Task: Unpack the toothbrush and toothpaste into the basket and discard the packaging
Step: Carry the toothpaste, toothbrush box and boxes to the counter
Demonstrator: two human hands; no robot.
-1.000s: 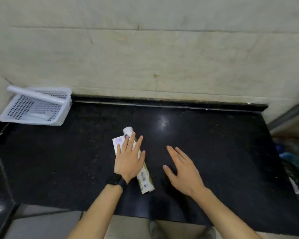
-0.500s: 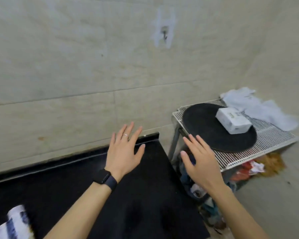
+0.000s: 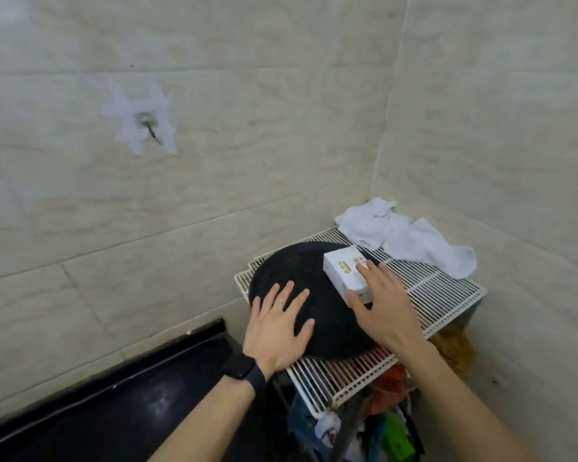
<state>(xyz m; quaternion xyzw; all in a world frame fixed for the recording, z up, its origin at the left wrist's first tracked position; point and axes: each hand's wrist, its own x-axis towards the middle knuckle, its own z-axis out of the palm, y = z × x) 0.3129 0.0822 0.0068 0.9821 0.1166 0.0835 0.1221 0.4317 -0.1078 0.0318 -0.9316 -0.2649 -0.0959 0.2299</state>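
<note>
A: Where's the box (image 3: 346, 274)?

B: Lying on the black pan (image 3: 301, 278), at about two o'clock on it. The pan sits on the white wire rack (image 3: 427, 291) in the wall corner, at four o'clock in the view.

A: And the right hand (image 3: 386, 310)?

B: It is on the box's near end. The thumb lies against the near left corner and the fingertips rest on top. The fingers are spread, not curled round it, so I see touching but no firm grip; I cannot tell whether it has hold.

A: The left hand (image 3: 277, 331)?

B: Open and flat, fingers fanned, over the pan's seven o'clock edge. It holds nothing. There is a ring on one finger and a dark watch (image 3: 244, 371) on the wrist.

A: Anything else on the rack?

B: A white cloth (image 3: 411, 240), crumpled at the rack's twelve to one o'clock, just beyond the box and apart from it. The black counter (image 3: 114, 411) fills the seven o'clock corner of the view, just beside the rack. Coloured clutter lies under the rack, too jumbled to name.
</note>
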